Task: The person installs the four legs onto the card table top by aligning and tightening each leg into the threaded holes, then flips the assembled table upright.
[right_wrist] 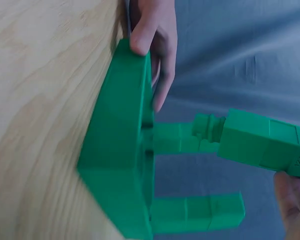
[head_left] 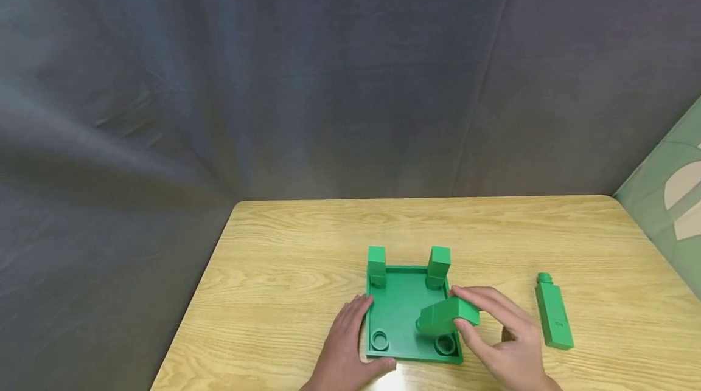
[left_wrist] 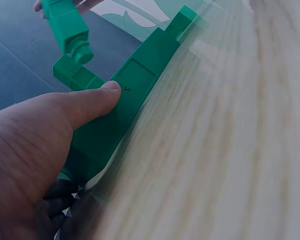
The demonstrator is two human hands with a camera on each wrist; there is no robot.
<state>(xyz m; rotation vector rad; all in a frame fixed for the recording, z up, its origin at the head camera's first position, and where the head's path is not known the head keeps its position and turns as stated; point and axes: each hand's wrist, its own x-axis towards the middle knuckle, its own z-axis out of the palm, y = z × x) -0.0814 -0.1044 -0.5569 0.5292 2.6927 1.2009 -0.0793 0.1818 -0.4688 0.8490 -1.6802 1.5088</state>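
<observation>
Four green square-section legs in view: we have two standing in the far corners of the green square tray (head_left: 398,313), far-left leg (head_left: 376,264) and far-right leg (head_left: 439,264). Tray sits flat on the wood-grain tabletop (head_left: 263,294), raised rim, round sockets (head_left: 380,340) showing in both near corners. Our right hand (head_left: 517,351) pinches the held leg (head_left: 449,315) at its blunt end, thumb and fingers spread only to the leg's width; leg is tilted over the tray, threaded end pointing left, apart from the near-right socket. Our left hand (head_left: 345,348) grips the tray's near-left corner, thumb on the near wall, fingers along the left side, set wide apart. Fourth one, the spare leg (head_left: 555,315), lies on its side right of our right hand, threaded end away from us. Dark grey cloth (head_left: 350,75) behind, green patterned panel (head_left: 670,214) at far right.
</observation>
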